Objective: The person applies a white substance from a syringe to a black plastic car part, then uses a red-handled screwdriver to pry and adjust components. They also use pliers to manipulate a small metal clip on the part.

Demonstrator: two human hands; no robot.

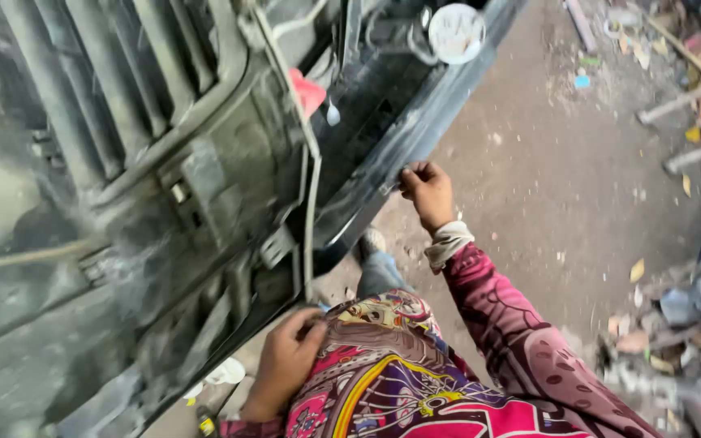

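A dusty dark vehicle front fills the left half, with a barred grille (83,89) and a long black bumper bar (423,122) running diagonally. My right hand (427,193) reaches forward, and its fingers are closed on the bar's outer edge. My left hand (284,363) is low and close to my body. Its fingers curl onto the lower edge of the black panel (229,324), below a thin pale cable (311,203). Patterned pink sleeves cover both my arms.
A white round cap (456,32) and a red piece (308,91) sit in the upper part of the vehicle. Brown dirt ground (545,186) lies to the right. Scrap metal and rubble (683,324) are piled at the right edge, with sticks and litter (675,73) at the top right. My shoe (371,242) stands beside the bumper.
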